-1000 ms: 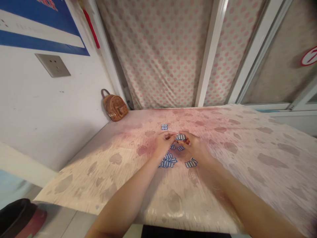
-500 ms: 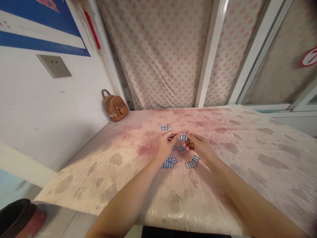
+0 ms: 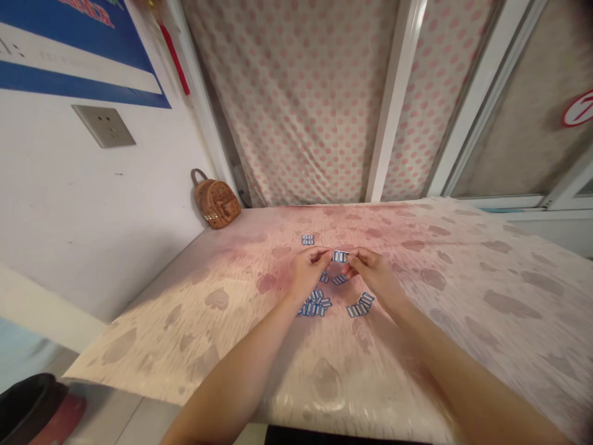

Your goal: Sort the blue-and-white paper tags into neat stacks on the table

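Observation:
Between my two hands, just above the table, is a short row of small white tiles with blue edges (image 3: 340, 256). My left hand (image 3: 309, 269) pinches the row's left end. At its right end, the thumb and fingers of my right hand (image 3: 367, 267) are closed on it. Below my left wrist lies a loose heap of similar tiles (image 3: 315, 304). A curved line of tiles (image 3: 360, 305) rests by my right wrist, and a few more tiles (image 3: 340, 279) lie under the held row. Farther back sits a neat block of tiles (image 3: 308, 240).
A patterned cloth (image 3: 222, 334) covers the table. A small brown backpack (image 3: 217, 201) stands at the back left against the wall. Behind the table hangs a dotted curtain (image 3: 301, 111). A dark bin (image 3: 37, 408) is on the floor at lower left.
My right hand's fingers have closed in on the right end of the held row, and less of the row shows between my hands. The tiles on the table look the same.

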Available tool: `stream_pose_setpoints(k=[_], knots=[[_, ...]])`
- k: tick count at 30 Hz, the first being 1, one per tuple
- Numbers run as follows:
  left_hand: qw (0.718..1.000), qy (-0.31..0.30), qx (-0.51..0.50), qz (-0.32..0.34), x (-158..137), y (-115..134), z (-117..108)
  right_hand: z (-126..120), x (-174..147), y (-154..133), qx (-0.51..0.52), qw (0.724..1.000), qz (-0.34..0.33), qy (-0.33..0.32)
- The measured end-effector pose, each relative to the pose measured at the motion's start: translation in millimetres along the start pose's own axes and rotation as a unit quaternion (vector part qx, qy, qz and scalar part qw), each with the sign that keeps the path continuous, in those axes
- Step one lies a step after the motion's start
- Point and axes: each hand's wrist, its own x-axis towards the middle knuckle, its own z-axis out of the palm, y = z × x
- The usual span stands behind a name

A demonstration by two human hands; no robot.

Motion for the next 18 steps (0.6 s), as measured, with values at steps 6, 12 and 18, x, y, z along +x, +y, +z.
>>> stream_pose_setpoints(k=[6, 12, 18], knots=[[0.999, -0.008, -0.010, -0.032, 2.1, -4.5, -2.7, -3.0, 1.7, 4.2, -0.009, 1.000, -0.002, 0.008], [0.999, -0.009, -0.010, -0.038, 2.3, -10.4, -1.2, 0.6, 0.8, 0.8, -0.021, 1.000, -0.005, -0.003], [0.997, 0.024, 0.002, -0.067, 12.9, -19.1, -19.2, 3.1, 4.0, 8.7, -0.009, 1.000, 0.006, 0.008]])
